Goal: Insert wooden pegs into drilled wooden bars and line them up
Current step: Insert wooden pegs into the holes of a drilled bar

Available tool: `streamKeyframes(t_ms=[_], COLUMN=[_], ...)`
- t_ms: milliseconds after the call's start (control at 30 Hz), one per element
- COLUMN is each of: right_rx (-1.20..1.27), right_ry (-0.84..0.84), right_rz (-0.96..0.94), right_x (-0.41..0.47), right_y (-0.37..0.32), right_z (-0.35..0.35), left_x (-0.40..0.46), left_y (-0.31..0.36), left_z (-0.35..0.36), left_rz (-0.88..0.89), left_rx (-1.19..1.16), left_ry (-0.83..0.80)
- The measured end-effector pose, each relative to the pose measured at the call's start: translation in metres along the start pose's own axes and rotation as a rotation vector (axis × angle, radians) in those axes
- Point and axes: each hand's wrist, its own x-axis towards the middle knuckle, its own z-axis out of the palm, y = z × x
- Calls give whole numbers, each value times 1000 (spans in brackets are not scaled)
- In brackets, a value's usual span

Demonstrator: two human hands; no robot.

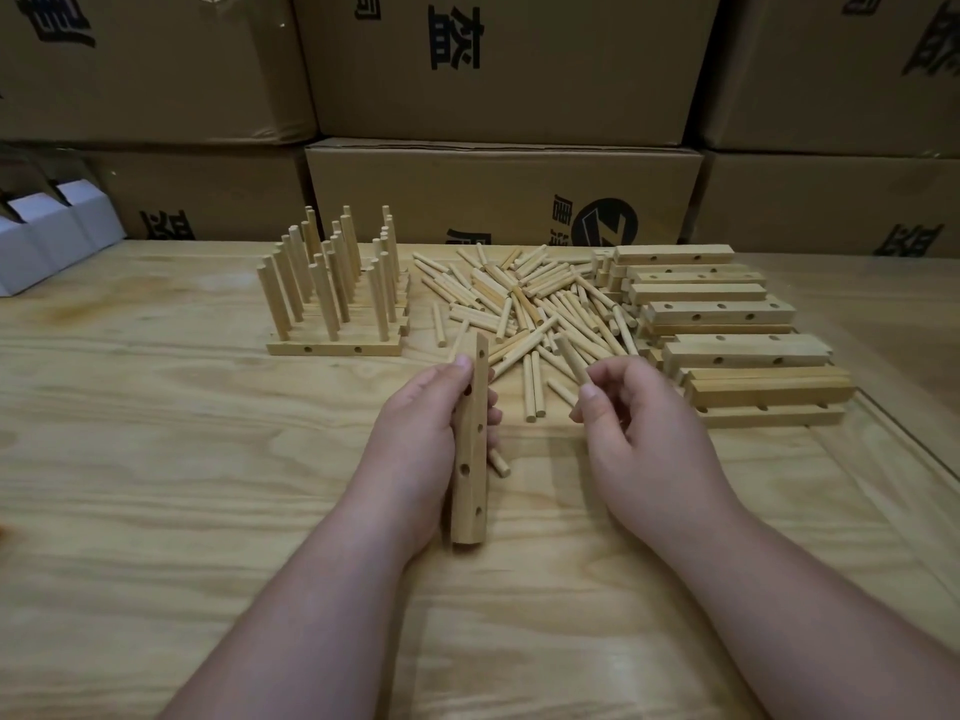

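One bar [470,444] — one peg [571,358]; both gripped.

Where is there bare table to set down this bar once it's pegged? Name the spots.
Bare table lies left of the left hand, in front of the finished pegged bars, and near both forearms. Crowded: the loose peg pile ahead of the hands, and the stacked drilled bars beyond the right hand.
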Motion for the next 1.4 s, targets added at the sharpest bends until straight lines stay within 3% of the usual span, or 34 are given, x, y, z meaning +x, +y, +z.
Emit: streamKeyframes(t_ms=[200,500,800,1267,1400], right_rx=[113,127,154,116,89], right_ry=[73,102,19,54,75], right_rz=[-80,-206,-291,-288,-316], right_x=[-2,-3,-5,-1,-2], right_y=[-2,-5,-6,-4,-6], right_z=[-3,-1,-1,-1,-1], left_x=[0,-3,-4,-13,-16], left_y=[1,2,4,11,15], left_z=[-2,0,1,3,5], left_rz=[62,35,30,60,24], left_rx=[34,130,106,197,246], left_ry=[138,29,39,-59,-22])
